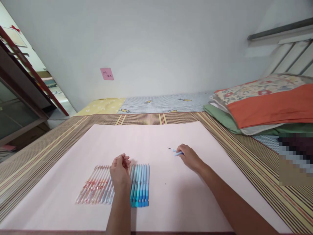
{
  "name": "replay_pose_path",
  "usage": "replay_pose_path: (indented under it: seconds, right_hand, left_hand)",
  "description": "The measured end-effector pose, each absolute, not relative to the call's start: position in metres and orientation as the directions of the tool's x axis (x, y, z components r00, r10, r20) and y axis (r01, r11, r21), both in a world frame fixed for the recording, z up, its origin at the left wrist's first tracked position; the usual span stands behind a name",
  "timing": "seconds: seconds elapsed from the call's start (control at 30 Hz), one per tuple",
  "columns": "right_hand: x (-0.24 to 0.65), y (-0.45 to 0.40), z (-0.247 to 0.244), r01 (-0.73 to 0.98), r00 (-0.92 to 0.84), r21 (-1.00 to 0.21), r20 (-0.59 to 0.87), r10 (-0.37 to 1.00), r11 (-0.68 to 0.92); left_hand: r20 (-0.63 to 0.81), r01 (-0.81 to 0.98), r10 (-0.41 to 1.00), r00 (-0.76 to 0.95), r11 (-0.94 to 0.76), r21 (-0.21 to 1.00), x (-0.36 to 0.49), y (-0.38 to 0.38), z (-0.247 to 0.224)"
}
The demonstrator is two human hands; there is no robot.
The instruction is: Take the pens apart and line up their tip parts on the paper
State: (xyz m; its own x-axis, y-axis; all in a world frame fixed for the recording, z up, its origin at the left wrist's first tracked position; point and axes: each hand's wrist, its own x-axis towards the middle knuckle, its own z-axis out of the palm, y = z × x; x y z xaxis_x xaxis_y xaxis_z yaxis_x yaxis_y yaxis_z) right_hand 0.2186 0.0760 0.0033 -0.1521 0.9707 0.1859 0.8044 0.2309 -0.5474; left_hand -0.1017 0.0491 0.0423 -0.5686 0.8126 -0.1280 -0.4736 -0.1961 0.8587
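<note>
Right hand (187, 156) closed on a blue pen (179, 153); left hand (120, 168), half-curled and apparently empty, is best held clear of the aligned pens (140, 182).

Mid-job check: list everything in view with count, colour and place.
Wall: one, whitish, behind
Note: one, pink, on wall
Rail: one, grey, upper right
Door frame: one, reddish-brown, left
Cloth: one, blue-checked, against wall
Bedding pile: one, orange, floral, green, right
Mat: one, tan-brown striped, below
Sheet: one, pale pink, on mat
Pale pens: over ten, pinkish, sheet's left
Blue pens: about seven, teal-blue, beside them
Pen-like item: one, light blue, dark-tipped, held
Left hand: one, bare, above pens
Right hand: one, bare, holding pen-like item
</note>
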Motion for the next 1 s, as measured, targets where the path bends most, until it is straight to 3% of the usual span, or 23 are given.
replay_pose_path:
  seconds: [0.23, 0.47, 0.6, 0.7, 0.83, 0.9, 1.0]
  right_hand:
    - [0.216, 0.043, 0.010, 0.744, -0.173, -0.618, 0.187, 0.967, 0.253]
    - [0.215, 0.044, 0.037, 0.752, -0.189, -0.615, 0.143, 0.972, 0.237]
    - [0.190, 0.033, 0.070, 0.602, -0.335, -0.731, 0.133, 0.933, 0.321]
    - [0.169, 0.023, 0.086, 0.466, -0.365, -0.838, 0.109, 0.925, 0.283]
    - [0.173, 0.024, 0.081, 0.315, -0.226, -0.927, 0.135, 0.965, 0.203]
    - [0.192, 0.031, 0.066, 0.269, -0.015, -0.950, 0.158, 0.987, 0.156]
    - [0.221, 0.040, 0.035, 0.368, 0.284, -0.929, 0.163, 0.945, 0.050]
  left_hand:
    - [-0.125, -0.450, 0.859, -0.496, -0.131, 0.883, -0.087, 0.048, 0.043]
    - [-0.131, -0.293, 0.990, -0.056, 0.109, 0.950, -0.041, 0.034, 0.041]
    - [-0.208, -0.326, 0.957, 0.201, 0.266, 0.907, -0.017, 0.023, 0.038]
    - [-0.185, -0.415, 0.934, 0.307, 0.306, 0.857, -0.010, 0.020, 0.035]
    - [-0.200, -0.627, 0.943, 0.267, 0.328, 0.707, -0.016, 0.023, 0.033]
    - [-0.265, -0.758, 0.922, 0.283, 0.384, 0.528, -0.021, 0.026, 0.035]
    - [-0.305, -0.872, 0.899, 0.315, 0.401, 0.281, -0.025, 0.027, 0.042]
